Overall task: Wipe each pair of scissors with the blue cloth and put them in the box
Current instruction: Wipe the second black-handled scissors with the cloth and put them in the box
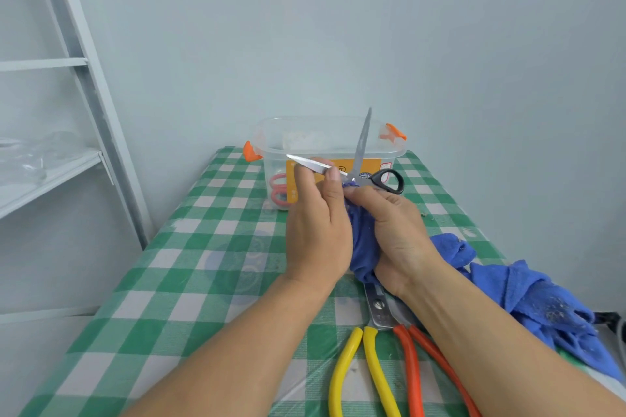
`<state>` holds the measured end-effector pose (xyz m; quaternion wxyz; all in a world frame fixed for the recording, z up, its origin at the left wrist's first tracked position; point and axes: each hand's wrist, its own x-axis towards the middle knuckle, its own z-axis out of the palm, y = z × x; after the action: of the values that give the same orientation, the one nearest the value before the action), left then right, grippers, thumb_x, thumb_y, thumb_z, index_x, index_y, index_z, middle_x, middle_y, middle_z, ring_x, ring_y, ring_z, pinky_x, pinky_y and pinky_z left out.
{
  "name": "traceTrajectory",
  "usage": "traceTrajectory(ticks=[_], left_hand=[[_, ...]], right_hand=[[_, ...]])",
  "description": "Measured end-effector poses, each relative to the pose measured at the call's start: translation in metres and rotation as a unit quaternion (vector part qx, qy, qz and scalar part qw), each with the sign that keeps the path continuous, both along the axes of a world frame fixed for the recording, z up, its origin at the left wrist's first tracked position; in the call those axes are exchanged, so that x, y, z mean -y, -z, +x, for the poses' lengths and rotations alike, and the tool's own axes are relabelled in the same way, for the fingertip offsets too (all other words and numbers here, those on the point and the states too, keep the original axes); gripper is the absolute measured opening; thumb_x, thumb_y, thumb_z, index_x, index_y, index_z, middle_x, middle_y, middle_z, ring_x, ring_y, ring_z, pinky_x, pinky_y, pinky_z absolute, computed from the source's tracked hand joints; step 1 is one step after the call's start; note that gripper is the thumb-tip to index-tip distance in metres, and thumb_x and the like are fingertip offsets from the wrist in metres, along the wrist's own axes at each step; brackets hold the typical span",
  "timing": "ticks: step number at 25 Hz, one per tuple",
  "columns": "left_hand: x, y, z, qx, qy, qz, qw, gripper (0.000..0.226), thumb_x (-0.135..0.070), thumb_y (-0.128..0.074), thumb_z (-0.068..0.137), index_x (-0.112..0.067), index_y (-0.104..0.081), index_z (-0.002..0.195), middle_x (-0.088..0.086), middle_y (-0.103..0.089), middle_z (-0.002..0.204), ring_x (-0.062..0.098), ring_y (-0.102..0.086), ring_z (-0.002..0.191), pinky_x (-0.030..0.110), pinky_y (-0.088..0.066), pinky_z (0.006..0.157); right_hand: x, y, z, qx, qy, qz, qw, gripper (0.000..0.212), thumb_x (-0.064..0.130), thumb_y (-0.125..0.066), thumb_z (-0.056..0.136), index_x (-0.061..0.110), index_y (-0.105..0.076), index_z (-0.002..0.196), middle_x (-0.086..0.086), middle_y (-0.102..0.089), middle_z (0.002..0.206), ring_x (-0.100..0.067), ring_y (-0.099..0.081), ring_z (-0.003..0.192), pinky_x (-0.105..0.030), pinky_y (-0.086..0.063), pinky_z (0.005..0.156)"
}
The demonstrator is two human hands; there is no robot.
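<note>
Black-handled scissors are spread wide in front of the box; one blade points left, the other stands up. My left hand pinches the left-pointing blade. My right hand grips the blue cloth bunched near the scissors' pivot; the rest of the cloth trails off to the right. The clear plastic box with orange latches stands at the table's far end and holds red-handled scissors. Yellow-handled shears and orange-handled shears lie on the table near me, partly under my right forearm.
The table carries a green and white checked cover. A grey metal shelf stands to the left with crumpled clear plastic on it. A pale wall is close behind the box and along the right side.
</note>
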<state>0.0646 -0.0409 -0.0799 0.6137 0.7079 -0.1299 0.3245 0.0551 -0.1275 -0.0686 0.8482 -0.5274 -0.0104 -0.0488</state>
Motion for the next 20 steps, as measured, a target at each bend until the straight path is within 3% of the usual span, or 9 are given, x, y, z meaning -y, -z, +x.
traceTrajectory(ticks=[2, 4, 8, 10, 13, 17, 20], left_hand=[[0.0, -0.001, -0.003, 0.018, -0.01, 0.04, 0.999, 0.03, -0.04, -0.035, 0.101, -0.014, -0.049, 0.108, -0.037, -0.06, 0.083, 0.001, -0.057, 0.07, 0.04, -0.048, 0.067], [-0.001, 0.0, -0.002, 0.026, -0.014, 0.049, 0.998, 0.032, -0.04, -0.034, 0.101, -0.014, -0.051, 0.11, -0.044, -0.057, 0.085, 0.002, -0.057, 0.075, 0.038, -0.046, 0.068], [-0.001, 0.0, -0.001, 0.015, -0.013, 0.02, 1.0, 0.029, -0.041, -0.038, 0.102, -0.015, -0.05, 0.107, -0.016, -0.058, 0.07, 0.008, -0.052, 0.061, 0.041, -0.046, 0.061], [-0.002, -0.002, 0.0, -0.005, -0.001, -0.021, 1.0, 0.019, -0.037, -0.04, 0.106, -0.02, -0.049, 0.105, -0.014, -0.057, 0.068, 0.01, -0.052, 0.059, 0.048, -0.051, 0.059], [-0.003, -0.006, 0.003, -0.059, 0.002, -0.065, 0.996, 0.022, -0.037, -0.041, 0.106, -0.018, -0.046, 0.099, -0.01, -0.054, 0.065, 0.023, -0.054, 0.055, 0.056, -0.051, 0.052], [-0.003, -0.007, 0.007, -0.094, 0.043, -0.122, 0.987, 0.025, -0.037, -0.038, 0.108, -0.032, -0.041, 0.083, -0.004, -0.05, 0.058, 0.025, -0.046, 0.033, 0.029, -0.035, 0.035], [-0.005, -0.008, 0.008, -0.113, 0.066, -0.14, 0.981, 0.025, -0.037, -0.036, 0.108, -0.028, -0.038, 0.084, 0.013, -0.055, 0.063, 0.025, -0.044, 0.034, 0.024, -0.031, 0.033]], right_hand=[[0.001, -0.001, -0.001, -0.019, -0.024, 0.012, 0.999, 0.022, 0.008, -0.064, 0.09, -0.01, -0.067, 0.103, -0.024, -0.063, 0.095, -0.033, -0.061, 0.089, -0.04, -0.049, 0.079], [0.003, -0.001, -0.001, -0.023, -0.042, 0.012, 0.999, 0.019, 0.006, -0.063, 0.089, -0.007, -0.067, 0.103, -0.024, -0.061, 0.096, -0.034, -0.06, 0.091, -0.04, -0.049, 0.081], [0.006, -0.001, -0.002, -0.023, -0.064, 0.004, 0.998, 0.02, 0.002, -0.06, 0.09, -0.009, -0.064, 0.107, -0.025, -0.058, 0.094, -0.034, -0.058, 0.084, -0.041, -0.048, 0.078], [0.009, -0.002, -0.002, -0.021, -0.082, 0.014, 0.996, 0.008, -0.003, -0.056, 0.09, -0.007, -0.062, 0.093, -0.022, -0.061, 0.084, -0.029, -0.061, 0.067, -0.033, -0.054, 0.062], [0.008, -0.001, -0.001, -0.016, -0.074, 0.011, 0.997, 0.021, -0.007, -0.054, 0.09, 0.001, -0.053, 0.07, -0.015, -0.059, 0.062, -0.021, -0.055, 0.047, -0.027, -0.05, 0.047], [0.007, 0.002, 0.002, -0.015, -0.035, 0.013, 0.999, 0.013, 0.003, -0.058, 0.075, 0.005, -0.048, 0.067, -0.013, -0.048, 0.063, -0.024, -0.046, 0.053, -0.03, -0.041, 0.055], [0.012, 0.001, 0.003, -0.037, 0.007, 0.03, 0.999, 0.016, 0.007, -0.063, 0.068, 0.012, -0.05, 0.06, -0.007, -0.04, 0.061, -0.019, -0.039, 0.051, -0.031, -0.035, 0.056]])
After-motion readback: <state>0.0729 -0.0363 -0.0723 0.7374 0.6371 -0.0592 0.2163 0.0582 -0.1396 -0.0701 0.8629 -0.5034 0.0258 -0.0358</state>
